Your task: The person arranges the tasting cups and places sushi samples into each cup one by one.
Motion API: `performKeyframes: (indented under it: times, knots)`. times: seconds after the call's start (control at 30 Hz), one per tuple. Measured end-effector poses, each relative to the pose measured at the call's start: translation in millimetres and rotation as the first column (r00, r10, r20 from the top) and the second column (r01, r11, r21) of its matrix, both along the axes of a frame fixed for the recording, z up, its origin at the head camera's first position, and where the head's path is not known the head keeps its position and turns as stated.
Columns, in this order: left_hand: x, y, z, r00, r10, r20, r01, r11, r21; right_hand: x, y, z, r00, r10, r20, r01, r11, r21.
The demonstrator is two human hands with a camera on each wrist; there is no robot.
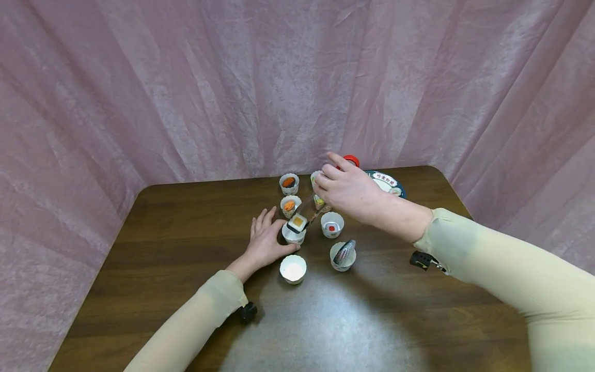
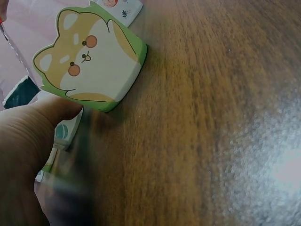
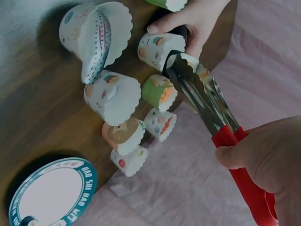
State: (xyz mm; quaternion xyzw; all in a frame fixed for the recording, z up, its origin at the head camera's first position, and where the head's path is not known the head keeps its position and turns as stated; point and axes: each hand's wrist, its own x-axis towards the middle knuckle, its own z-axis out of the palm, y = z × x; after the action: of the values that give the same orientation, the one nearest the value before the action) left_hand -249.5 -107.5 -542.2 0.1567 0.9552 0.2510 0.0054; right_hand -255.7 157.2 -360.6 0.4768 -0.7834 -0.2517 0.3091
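My left hand (image 1: pixel 266 240) holds a white paper cup (image 1: pixel 294 238) between thumb and fingers, low on the table. Over its mouth is a toy sushi roll (image 1: pixel 297 222) with a yellow centre and a dark wrap, caught in the metal ends of tongs. These tongs (image 3: pixel 244 174) have red handles, which my right hand (image 1: pixel 353 192) grips from above. In the right wrist view the tong ends reach right to the rim of the held cup (image 3: pixel 153 49). An animal-face cup (image 2: pixel 99 61) stands close to the left thumb.
Toward me is a white-lined cup (image 1: pixel 293 275). To the right, one cup (image 1: pixel 341 265) carries a silvery fish piece (image 1: pixel 345 251), another (image 1: pixel 332 221) a red-centred piece. Several filled cups line the back, beside a blue-rimmed plate (image 3: pixel 89 181). A pink curtain (image 1: pixel 288 88) hangs behind.
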Motion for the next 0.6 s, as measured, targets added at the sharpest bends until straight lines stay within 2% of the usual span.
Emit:
performKeyframes:
  times: [0.13, 0.37, 0.6]
  knots:
    - [0.7, 0.2, -0.5, 1.000, 0.003, -0.002, -0.003, 1.000, 0.010, -0.1, -6.1, -0.5, 1.000, 0.009, -0.007, -0.009, 1.000, 0.027]
    - [1.2, 1.4, -1.0, 1.000, 0.003, -0.003, -0.003, 1.000, 0.015, 3.3, -12.4, 1.9, 0.999, -0.011, 0.036, 0.008, 0.998, 0.070]
    - [1.5, 1.0, -0.2, 1.000, 0.004, 0.013, -0.004, 1.000, 0.026, 1.7, -20.0, -0.6, 1.000, -0.006, 0.015, 0.004, 0.994, 0.106]
